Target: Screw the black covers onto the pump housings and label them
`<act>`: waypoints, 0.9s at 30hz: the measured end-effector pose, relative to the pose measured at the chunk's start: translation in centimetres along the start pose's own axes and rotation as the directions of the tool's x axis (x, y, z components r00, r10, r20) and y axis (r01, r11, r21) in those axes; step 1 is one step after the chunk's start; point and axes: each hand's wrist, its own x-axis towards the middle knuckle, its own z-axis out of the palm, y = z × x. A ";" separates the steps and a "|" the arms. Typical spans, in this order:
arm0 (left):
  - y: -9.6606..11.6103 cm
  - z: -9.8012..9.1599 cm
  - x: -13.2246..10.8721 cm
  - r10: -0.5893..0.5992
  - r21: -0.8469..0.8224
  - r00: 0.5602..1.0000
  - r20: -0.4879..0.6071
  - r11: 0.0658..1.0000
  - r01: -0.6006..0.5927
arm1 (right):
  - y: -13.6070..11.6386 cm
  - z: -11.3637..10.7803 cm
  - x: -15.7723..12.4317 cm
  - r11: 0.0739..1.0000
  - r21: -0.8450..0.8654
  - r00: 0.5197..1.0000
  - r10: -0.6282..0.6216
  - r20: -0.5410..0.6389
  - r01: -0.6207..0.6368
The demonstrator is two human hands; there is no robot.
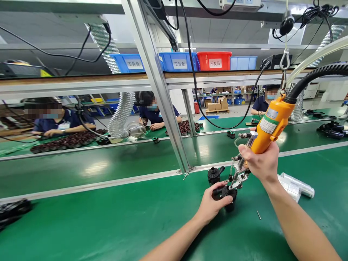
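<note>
My right hand [261, 161] is wrapped round an orange electric screwdriver [272, 125], which hangs tilted from a hook above. Its metal nose [239, 177] points down and meets the top of a black pump-like part [230, 204]. Around that black part curl the thumb and fingers of my left hand [213, 203], holding it on the green mat. Just behind stands a second black part [214, 175] with a side spout. A small loose screw [258, 214] lies to the right on the mat. The screwdriver's tip is hidden in the part.
A metal post [165, 108] rises from the bench beyond my hands. Clear plastic rolls [296, 185] lie to the right, dark parts [13, 212] at the far left. Blue bins and a red bin [214, 61] line the overhead shelf. Several co-workers sit across the conveyor.
</note>
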 end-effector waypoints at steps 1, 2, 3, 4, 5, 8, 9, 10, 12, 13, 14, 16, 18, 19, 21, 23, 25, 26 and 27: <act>0.1 0.0 0.0 -0.017 0.000 1.000 0.006 1.000 0.017 | 0.0 0.0 0.0 1.000 0.009 1.000 0.008 0.007 -0.008; 0.2 0.0 0.1 -0.033 -0.004 0.999 0.015 0.999 0.033 | 0.0 0.0 -0.1 1.000 0.018 1.000 0.018 0.017 -0.018; 0.2 0.0 0.1 -0.049 -0.010 0.998 0.028 0.999 0.049 | 0.0 0.0 -0.1 0.999 0.024 0.999 0.026 0.028 -0.027; 0.3 0.0 0.1 -0.063 -0.017 0.997 0.043 0.998 0.064 | 0.0 0.0 -0.2 0.999 0.028 0.999 0.030 0.036 -0.031; 0.5 0.0 0.1 -0.074 -0.024 0.996 0.056 0.997 0.076 | 0.0 0.0 -0.2 0.999 0.027 0.999 0.027 0.035 -0.028; 0.8 0.1 0.1 -0.093 -0.026 0.993 0.072 0.995 0.095 | 0.0 -0.1 -0.2 1.000 0.004 1.000 0.005 0.024 -0.005; 0.9 0.1 0.1 -0.097 -0.019 0.993 0.071 0.995 0.098 | 0.0 -0.1 -0.3 1.000 -0.004 1.000 0.008 0.026 -0.008; 1.1 0.1 0.1 -0.097 -0.007 0.993 0.073 0.995 0.098 | 0.1 -0.2 -0.3 1.000 -0.007 0.999 0.016 0.039 -0.015; 1.4 0.0 0.1 -0.096 0.019 0.991 0.090 0.995 0.095 | 0.1 -0.2 -0.4 1.000 0.000 0.998 0.025 0.065 -0.026; 1.5 0.0 0.1 -0.093 0.030 0.990 0.105 0.995 0.090 | 0.1 -0.2 -0.5 1.000 0.009 0.997 0.019 0.071 -0.020; 1.7 0.0 0.1 -0.089 0.037 0.989 0.121 0.996 0.085 | 0.1 -0.2 -0.5 1.000 0.019 0.997 0.005 0.071 -0.006; 1.9 -0.1 0.1 -0.080 0.044 0.986 0.144 0.996 0.075 | 0.1 -0.1 -0.6 0.999 0.037 0.997 -0.035 0.063 0.033; 2.1 -0.1 0.1 -0.072 0.053 0.986 0.151 0.997 0.065 | 0.0 0.0 -0.6 0.997 0.040 0.996 -0.062 0.058 0.059; 2.1 -0.1 0.1 -0.068 0.060 0.986 0.151 0.996 0.060 | -0.1 0.1 -0.6 0.997 0.035 0.996 -0.065 0.056 0.063; 2.2 -0.1 0.1 -0.062 0.072 0.987 0.149 0.996 0.052 | -0.2 0.1 -0.6 0.998 0.024 0.996 -0.061 0.059 0.059; 2.2 -0.1 0.1 -0.057 0.079 0.987 0.150 0.996 0.045 | -0.3 0.1 -0.6 0.999 0.023 0.997 -0.051 0.060 0.049; 2.1 -0.1 0.1 -0.058 0.082 0.987 0.150 0.996 0.046 | -0.4 0.1 -0.7 0.999 0.025 0.997 -0.045 0.058 0.044; 2.1 -0.1 0.1 -0.060 0.082 0.987 0.148 0.996 0.048 | -0.5 0.1 -0.7 0.999 0.021 0.997 -0.042 0.057 0.041; 2.1 -0.1 0.0 -0.062 0.081 0.987 0.146 0.995 0.050 | -0.5 0.1 -0.7 0.999 0.012 0.998 -0.040 0.056 0.039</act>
